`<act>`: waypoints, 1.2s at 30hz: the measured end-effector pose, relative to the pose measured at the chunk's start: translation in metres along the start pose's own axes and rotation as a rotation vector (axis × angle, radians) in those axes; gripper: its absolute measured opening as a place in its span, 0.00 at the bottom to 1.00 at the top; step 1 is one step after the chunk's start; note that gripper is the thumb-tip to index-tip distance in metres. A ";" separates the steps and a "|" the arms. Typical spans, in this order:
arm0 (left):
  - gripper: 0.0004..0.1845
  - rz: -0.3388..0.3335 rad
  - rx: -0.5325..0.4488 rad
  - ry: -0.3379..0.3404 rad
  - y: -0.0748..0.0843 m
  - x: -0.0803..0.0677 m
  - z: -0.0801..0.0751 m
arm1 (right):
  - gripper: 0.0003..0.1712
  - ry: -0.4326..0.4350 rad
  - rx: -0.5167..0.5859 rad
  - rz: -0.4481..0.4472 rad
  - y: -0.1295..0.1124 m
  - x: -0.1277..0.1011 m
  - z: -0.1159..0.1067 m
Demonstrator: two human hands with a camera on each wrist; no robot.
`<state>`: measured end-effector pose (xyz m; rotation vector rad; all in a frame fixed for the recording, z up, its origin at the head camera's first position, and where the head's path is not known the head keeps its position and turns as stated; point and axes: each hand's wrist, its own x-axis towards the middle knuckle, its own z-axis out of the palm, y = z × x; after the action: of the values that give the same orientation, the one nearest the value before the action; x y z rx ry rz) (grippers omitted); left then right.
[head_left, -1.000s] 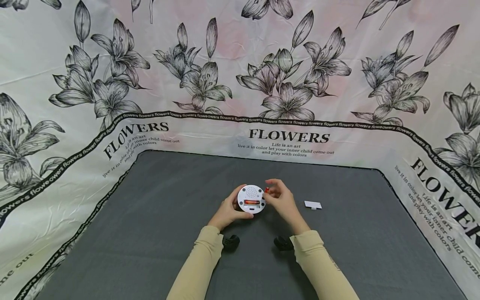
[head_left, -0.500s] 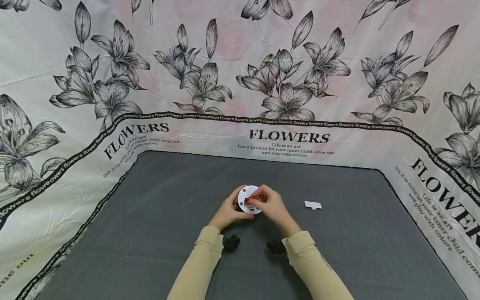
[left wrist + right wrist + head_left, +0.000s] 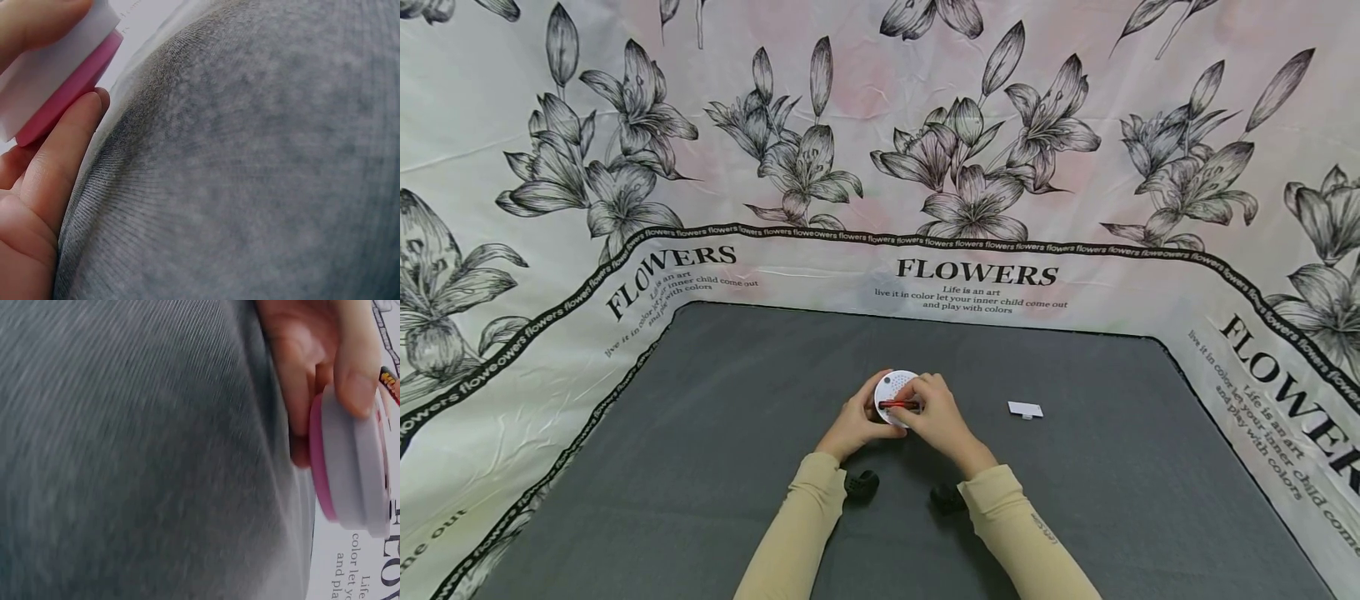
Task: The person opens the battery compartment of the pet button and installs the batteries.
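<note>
Holds one round white-and-pink device (image 3: 890,384) in left grip (image 3: 854,423), curled round its edge, above grey surface (image 3: 700,467); pinches one red-and-black battery (image 3: 898,404) in right grip (image 3: 943,423), narrowly closed, across device's perforated face; cannot tell whether touching; includes one small white cover (image 3: 1025,408) lying on surface, well apart, to the right.

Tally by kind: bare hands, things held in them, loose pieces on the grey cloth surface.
Bare hands (left hand, right hand): 2
Round white device with pink side, in left hand: 1
Red-and-black cylindrical battery, pinched by right hand: 1
Small white rectangular tabbed plate, on grey cloth surface: 1
Total: 5
Anything under the right fingers is hidden, uncounted.
</note>
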<state>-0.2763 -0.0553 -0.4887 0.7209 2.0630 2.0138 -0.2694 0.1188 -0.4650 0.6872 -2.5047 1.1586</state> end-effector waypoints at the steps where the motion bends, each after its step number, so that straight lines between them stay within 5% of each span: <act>1: 0.49 0.000 -0.002 0.001 0.000 0.000 0.000 | 0.10 0.008 -0.034 -0.020 0.001 0.000 0.000; 6: 0.49 0.007 -0.006 0.001 0.000 0.000 0.000 | 0.08 0.000 -0.139 -0.065 0.003 -0.003 -0.002; 20: 0.50 -0.005 0.001 0.008 -0.004 0.001 0.000 | 0.07 -0.030 -0.137 -0.035 0.010 -0.008 -0.006; 28: 0.50 0.010 -0.015 0.006 -0.007 0.003 -0.002 | 0.13 0.006 -0.034 -0.029 0.009 -0.009 -0.001; 36: 0.48 0.024 -0.009 0.004 -0.005 0.003 -0.001 | 0.07 0.074 0.028 0.000 0.004 -0.009 0.013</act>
<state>-0.2804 -0.0547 -0.4931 0.7443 2.0564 2.0372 -0.2650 0.1142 -0.4800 0.6399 -2.4316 1.1989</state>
